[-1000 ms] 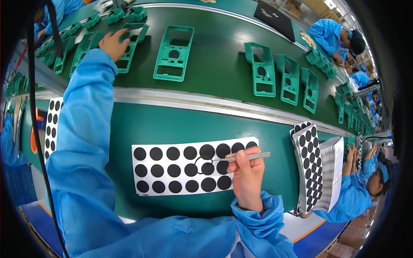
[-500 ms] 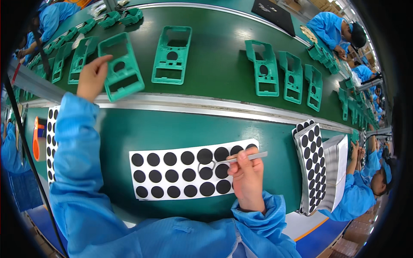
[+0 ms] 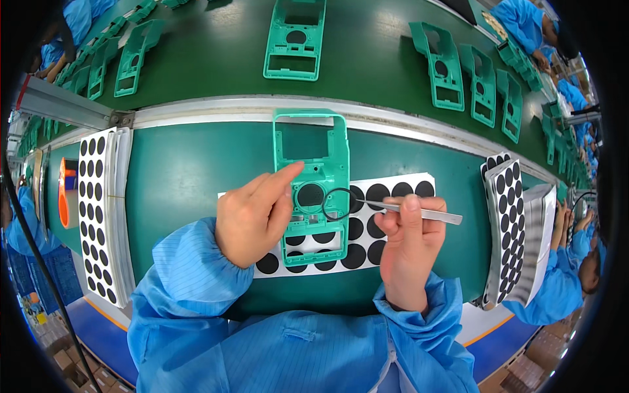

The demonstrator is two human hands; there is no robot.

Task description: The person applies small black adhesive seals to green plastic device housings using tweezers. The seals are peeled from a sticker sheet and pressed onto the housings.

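The left hand (image 3: 252, 219) has brought a green plastic housing (image 3: 313, 177) off the conveyor belt (image 3: 216, 59), where it was half a second ago, down onto the sheet of black round pads (image 3: 386, 226) on the worktop (image 3: 183, 177), fingers curled against its left edge. The right hand (image 3: 409, 245), closed on metal tweezers (image 3: 413, 211), now holds a thin black ring (image 3: 337, 203) just beside the housing's round opening, so fitting looks close.
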